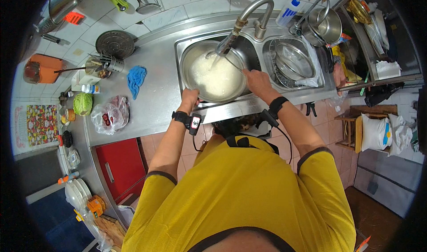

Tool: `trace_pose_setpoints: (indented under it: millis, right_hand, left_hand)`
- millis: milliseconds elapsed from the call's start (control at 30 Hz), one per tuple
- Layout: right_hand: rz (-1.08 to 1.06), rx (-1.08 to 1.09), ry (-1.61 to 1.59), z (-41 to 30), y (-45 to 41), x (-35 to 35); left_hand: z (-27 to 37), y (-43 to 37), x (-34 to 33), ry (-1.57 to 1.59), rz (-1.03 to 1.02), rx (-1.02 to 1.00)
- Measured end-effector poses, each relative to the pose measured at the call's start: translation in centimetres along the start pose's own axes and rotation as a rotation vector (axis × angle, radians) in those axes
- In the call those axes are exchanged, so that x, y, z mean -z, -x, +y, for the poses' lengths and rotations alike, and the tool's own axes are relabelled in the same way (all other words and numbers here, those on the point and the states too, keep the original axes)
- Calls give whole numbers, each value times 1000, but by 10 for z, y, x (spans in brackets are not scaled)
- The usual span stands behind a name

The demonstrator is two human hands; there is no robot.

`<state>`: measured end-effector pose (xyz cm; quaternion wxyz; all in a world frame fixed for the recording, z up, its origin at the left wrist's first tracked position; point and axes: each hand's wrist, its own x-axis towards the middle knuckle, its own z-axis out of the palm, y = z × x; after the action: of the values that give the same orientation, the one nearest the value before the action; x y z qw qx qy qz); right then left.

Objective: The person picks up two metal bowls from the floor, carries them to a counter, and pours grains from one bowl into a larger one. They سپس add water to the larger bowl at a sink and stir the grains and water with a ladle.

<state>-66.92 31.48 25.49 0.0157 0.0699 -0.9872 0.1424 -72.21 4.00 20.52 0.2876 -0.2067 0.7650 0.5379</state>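
Note:
A wide metal pan (pixel 185 82) of cloudy, whitish liquid sits in the left basin of a stainless steel sink (pixel 254 57). Above it hangs the faucet's spray head (pixel 223 46), with water running down into the liquid. My left hand (pixel 190 98) is closed on the pan's near left edge; its fingers hide the exact grip. My right hand (pixel 259 82), at the pan's right side, grips a thin metal utensil handle (pixel 234 64). That handle reaches over the rim towards the spray head. The utensil's far end is partly hidden by the spray head and liquid.
The right basin holds a wire basket (pixel 277 72) and metal strainer (pixel 295 61). A metal pot (pixel 325 25) stands behind it. On the left counter lie a blue cloth (pixel 136 81), a plastic bag of food (pixel 111 116) and a cabbage (pixel 82 103). Cables hang from both wrist straps.

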Motion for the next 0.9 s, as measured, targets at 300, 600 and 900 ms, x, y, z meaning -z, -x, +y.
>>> trace_pose_setpoints:
  millis: [300,600,900]
  right_hand:
    - [-86,-157,-314,41,29,-29]
    - [-487,-727,-1041,6,60,22]
    - [-131,-264,-494,-19,62,21]
  left_hand:
    - [-12,-14,0,-1,21,-21]
    - [4,4,0,-18,-18,10]
    - [1,-2,1,-71,-11,36]
